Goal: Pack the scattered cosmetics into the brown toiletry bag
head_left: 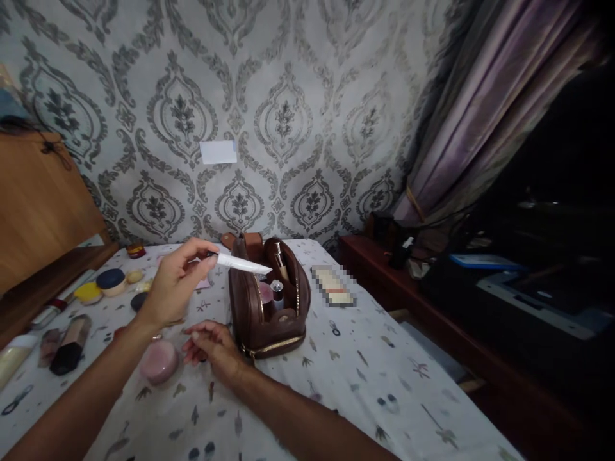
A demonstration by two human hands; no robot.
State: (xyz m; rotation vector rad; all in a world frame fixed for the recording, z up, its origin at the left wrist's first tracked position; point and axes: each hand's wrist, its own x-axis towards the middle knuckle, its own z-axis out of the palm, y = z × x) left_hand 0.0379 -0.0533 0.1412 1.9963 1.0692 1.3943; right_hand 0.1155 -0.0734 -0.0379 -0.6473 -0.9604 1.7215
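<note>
Left hand [180, 275] pinches a slim white plastic tube [243, 264] by its black end, above the open brown leather-look bag [244, 314]; loosely curled right hand [214, 349], at bag's eight o'clock, could steady it.

patterned wall [321, 70], white rectangle [218, 152] on it; purple curtain [468, 121] at right.
</note>
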